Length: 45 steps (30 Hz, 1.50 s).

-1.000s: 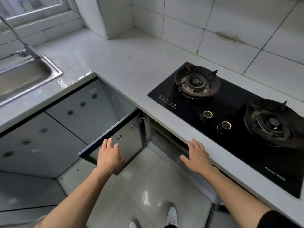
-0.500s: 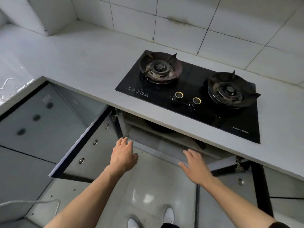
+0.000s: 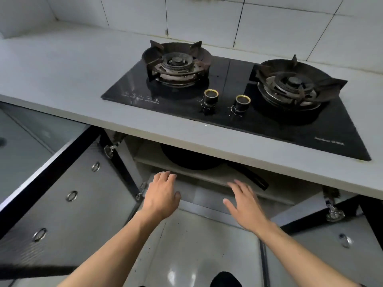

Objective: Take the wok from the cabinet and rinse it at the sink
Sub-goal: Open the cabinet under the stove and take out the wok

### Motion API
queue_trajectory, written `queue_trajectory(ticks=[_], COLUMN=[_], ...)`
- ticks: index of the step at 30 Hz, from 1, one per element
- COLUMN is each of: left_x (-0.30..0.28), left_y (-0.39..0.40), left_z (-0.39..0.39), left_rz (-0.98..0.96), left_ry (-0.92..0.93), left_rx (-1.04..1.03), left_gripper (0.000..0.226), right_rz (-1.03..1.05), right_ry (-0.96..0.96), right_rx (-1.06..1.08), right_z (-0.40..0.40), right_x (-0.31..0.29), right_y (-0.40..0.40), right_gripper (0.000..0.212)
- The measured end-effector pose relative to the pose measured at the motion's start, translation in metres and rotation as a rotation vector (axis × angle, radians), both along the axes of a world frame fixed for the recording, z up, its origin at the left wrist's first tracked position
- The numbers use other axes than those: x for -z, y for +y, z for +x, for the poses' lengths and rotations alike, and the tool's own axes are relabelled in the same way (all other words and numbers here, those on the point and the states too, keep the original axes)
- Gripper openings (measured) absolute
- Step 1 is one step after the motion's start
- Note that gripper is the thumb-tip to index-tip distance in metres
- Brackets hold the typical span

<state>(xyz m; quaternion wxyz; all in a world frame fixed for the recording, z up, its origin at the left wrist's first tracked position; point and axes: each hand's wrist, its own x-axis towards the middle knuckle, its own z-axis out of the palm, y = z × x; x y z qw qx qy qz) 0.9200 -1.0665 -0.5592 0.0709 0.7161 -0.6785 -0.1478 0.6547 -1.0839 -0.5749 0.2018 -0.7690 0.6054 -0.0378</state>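
A black wok (image 3: 187, 160) lies on the upper shelf (image 3: 209, 179) of the open cabinet under the stove, mostly hidden by the counter edge. Its black handle (image 3: 248, 176) points to the right front. My left hand (image 3: 163, 193) hovers empty, fingers apart, just in front of the shelf edge, below the wok's bowl. My right hand (image 3: 242, 201) is also empty with fingers spread, close below the handle's end. Neither hand touches the wok. The sink is out of view.
Both cabinet doors stand open: the left door (image 3: 68, 195) swings out far, the right door (image 3: 335, 237) sits at the lower right. A black two-burner gas stove (image 3: 228, 104) is set in the grey counter (image 3: 62, 79) above. Tiled floor lies below.
My view has moved right and closer to the cabinet, so the sink left the frame. Both doors are now wide open, and both hands have reached toward the shelf with the wok.
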Motion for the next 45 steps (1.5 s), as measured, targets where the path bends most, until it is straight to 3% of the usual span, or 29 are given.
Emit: queue_trajectory(ticks=[5,9,15,26,32,40,45], left_x=[0.071,0.120,0.166,0.172,0.186,0.185,0.189], left_y=[-0.041,-0.076,-0.107,-0.101,-0.066,-0.044,-0.048], left_z=[-0.005,-0.006,-0.003,-0.001,0.010,0.019,0.021], left_rz=[-0.164,-0.289,-0.363,-0.562,-0.652,-0.749,-0.761], left_ry=[-0.016,-0.133,-0.248,-0.122,-0.076,-0.169,-0.194], left_rx=[0.063,0.126,0.159,0.119,0.224,0.388,0.393], left_gripper=[0.064,0.067,0.063,0.025,0.027,0.018,0.016], right_rz=[-0.214,-0.331,-0.348,-0.372,-0.488,-0.429,-0.420], right_ry=[0.066,0.192,0.270,0.158,0.245,0.272,0.248], right_rx=[0.007,0.048,0.165,0.134,0.091,-0.012,-0.066], right_z=[-0.005,-0.013,-0.026,-0.038,-0.048,-0.049,-0.048], right_x=[0.066,0.105,0.141,0.143,0.147,0.135,0.140], right_y=[-0.048,-0.086,-0.127,-0.124,-0.079,-0.059,-0.061], right_gripper=[0.061,0.065,0.069,0.040,0.039,0.045,0.063])
